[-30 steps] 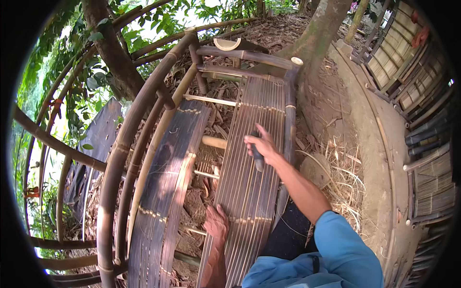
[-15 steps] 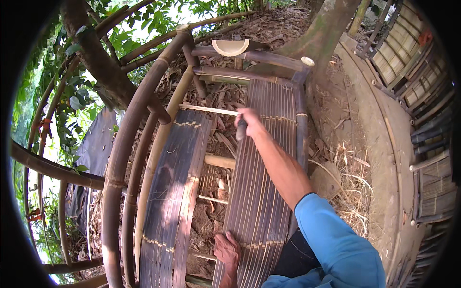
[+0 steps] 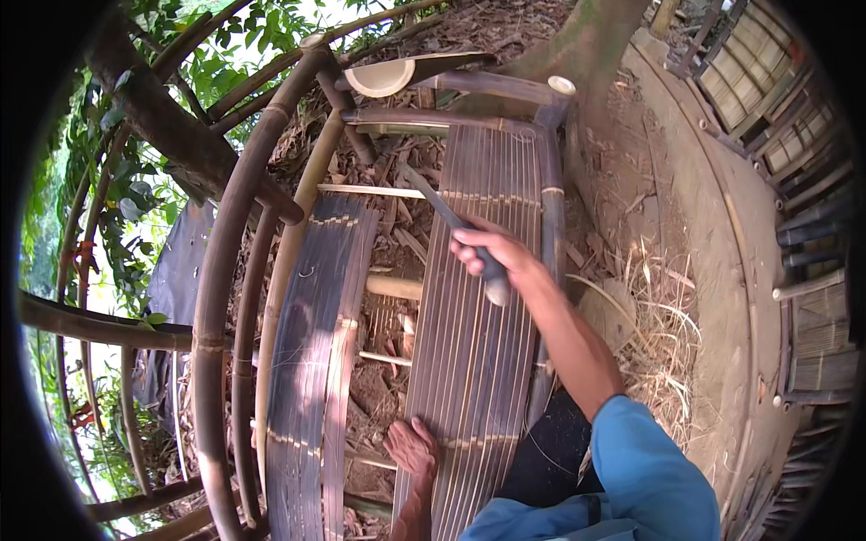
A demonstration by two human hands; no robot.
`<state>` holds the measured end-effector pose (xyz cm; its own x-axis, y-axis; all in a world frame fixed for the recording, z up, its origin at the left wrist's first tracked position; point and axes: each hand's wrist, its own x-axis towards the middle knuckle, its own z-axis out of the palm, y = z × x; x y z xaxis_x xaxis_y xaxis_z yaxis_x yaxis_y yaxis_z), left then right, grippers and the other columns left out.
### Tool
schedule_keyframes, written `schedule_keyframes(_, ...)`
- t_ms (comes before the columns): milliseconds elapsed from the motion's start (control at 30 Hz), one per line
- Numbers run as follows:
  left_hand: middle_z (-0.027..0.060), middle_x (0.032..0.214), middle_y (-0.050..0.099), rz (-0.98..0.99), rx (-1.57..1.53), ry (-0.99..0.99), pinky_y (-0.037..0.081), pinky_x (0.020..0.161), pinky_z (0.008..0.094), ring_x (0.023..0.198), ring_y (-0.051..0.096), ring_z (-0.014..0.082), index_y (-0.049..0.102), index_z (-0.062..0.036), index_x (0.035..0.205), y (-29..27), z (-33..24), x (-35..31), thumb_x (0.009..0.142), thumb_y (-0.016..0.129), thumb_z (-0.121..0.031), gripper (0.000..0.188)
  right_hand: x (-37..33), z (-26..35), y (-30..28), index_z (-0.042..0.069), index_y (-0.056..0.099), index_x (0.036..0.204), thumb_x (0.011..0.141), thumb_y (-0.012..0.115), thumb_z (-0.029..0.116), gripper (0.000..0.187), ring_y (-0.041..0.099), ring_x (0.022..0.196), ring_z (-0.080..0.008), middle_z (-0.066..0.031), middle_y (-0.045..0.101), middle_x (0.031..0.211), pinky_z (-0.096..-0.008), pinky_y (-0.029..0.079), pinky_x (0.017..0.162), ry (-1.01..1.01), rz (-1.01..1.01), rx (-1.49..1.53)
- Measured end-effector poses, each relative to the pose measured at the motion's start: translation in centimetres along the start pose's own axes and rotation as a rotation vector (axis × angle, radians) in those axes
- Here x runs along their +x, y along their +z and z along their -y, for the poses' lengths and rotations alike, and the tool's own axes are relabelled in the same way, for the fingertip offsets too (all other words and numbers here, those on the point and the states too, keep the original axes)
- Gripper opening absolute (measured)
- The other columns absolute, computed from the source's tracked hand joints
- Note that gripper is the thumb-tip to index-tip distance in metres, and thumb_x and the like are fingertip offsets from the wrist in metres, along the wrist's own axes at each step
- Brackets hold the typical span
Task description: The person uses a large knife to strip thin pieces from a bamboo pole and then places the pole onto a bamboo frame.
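Observation:
My right hand [image 3: 494, 251] is closed round the dark handle of a knife [image 3: 437, 200], its long blade slanting up and left over the far part of a slatted bamboo panel [image 3: 469, 361]. The blade tip reaches past the panel's left edge, above a pale cross-strip [image 3: 370, 190]. My left hand [image 3: 412, 447] grips that same panel's left edge lower down, with its fingers bent over the gap and partly hidden. Left of the gap lies a second, darker slatted panel [image 3: 302, 352]. Light lashings cross both panels.
A round bamboo frame [image 3: 209, 334] borders the bench on the left. A half-cut bamboo piece [image 3: 386, 77] rests on the far rail [image 3: 492, 83]. Through the gap show dry leaves and a bamboo crossbar [image 3: 395, 287]. Pale shavings [image 3: 663, 361] lie on the ground at right, beyond a tree trunk [image 3: 577, 68].
My right hand has drawn back toward me and slightly right, bringing the knife blade into clear view. My left hand stays at the panel edge. The whole view has shifted slightly.

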<state>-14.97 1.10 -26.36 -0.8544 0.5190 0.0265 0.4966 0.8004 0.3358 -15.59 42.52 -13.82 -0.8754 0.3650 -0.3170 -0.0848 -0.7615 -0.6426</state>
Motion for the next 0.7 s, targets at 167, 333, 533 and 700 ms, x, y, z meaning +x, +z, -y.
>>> schedule_keyframes(167, 0.0232, 0.089, 0.056, 0.119, -0.015, -0.031, 0.043, 0.077, 0.0542, 0.085, 0.059, 0.0443, 0.049, -0.0029, 0.09, -0.1, 0.5, 0.4, 0.104, 0.045, -0.037, 0.037, -16.0, 0.3, -0.9, 0.003, 0.022, 0.158, 0.094, 0.073, 0.008, 0.082, 0.057, 0.074, -0.012, -0.0134, 0.062, 0.101, -0.0275, 0.048, 0.056, -0.08, -0.218, 0.006)
schedule_keyframes(333, 0.0278, 0.092, 0.061, 0.172, -0.034, -0.013, 0.05, 0.068, 0.0596, 0.082, 0.063, 0.05, 0.048, -0.0032, 0.1, -1.9, 0.2, 0.7, 0.106, 0.041, -0.039, 0.037, -29.1, -2.3, -3.2, 0.014, 0.03, 0.159, 0.092, 0.073, 0.008, 0.08, 0.06, 0.072, -0.0114, -0.0098, 0.064, 0.103, -0.0267, 0.049, 0.056, -0.221, -0.554, -0.11)
schedule_keyframes(533, 0.0311, 0.093, 0.064, 0.168, -0.038, -0.01, 0.045, 0.073, 0.0635, 0.084, 0.063, 0.0532, 0.046, -0.0027, 0.1, -0.3, -0.7, 0.1, 0.106, 0.036, -0.046, 0.045, -42.6, -10.3, -3.2, 0.002, 0.046, 0.147, 0.094, 0.071, 0.005, 0.058, 0.051, 0.064, -0.0071, 0.0005, 0.055, 0.083, -0.0243, 0.044, 0.054, -0.304, -0.854, -0.186)
schedule_keyframes(700, 0.0306, 0.098, 0.063, 0.172, -0.108, -0.064, 0.044, 0.081, 0.0608, 0.092, 0.062, 0.0503, 0.052, 0.0009, 0.104, 0.1, 1.3, 0.6, 0.103, 0.039, -0.053, 0.055, -49.9, -16.9, -0.3, 0.001, 0.049, 0.144, 0.094, 0.072, 0.006, 0.055, 0.052, 0.065, -0.0074, -0.0002, 0.055, 0.082, -0.0237, 0.045, 0.055, -0.308, -0.99, -0.155)
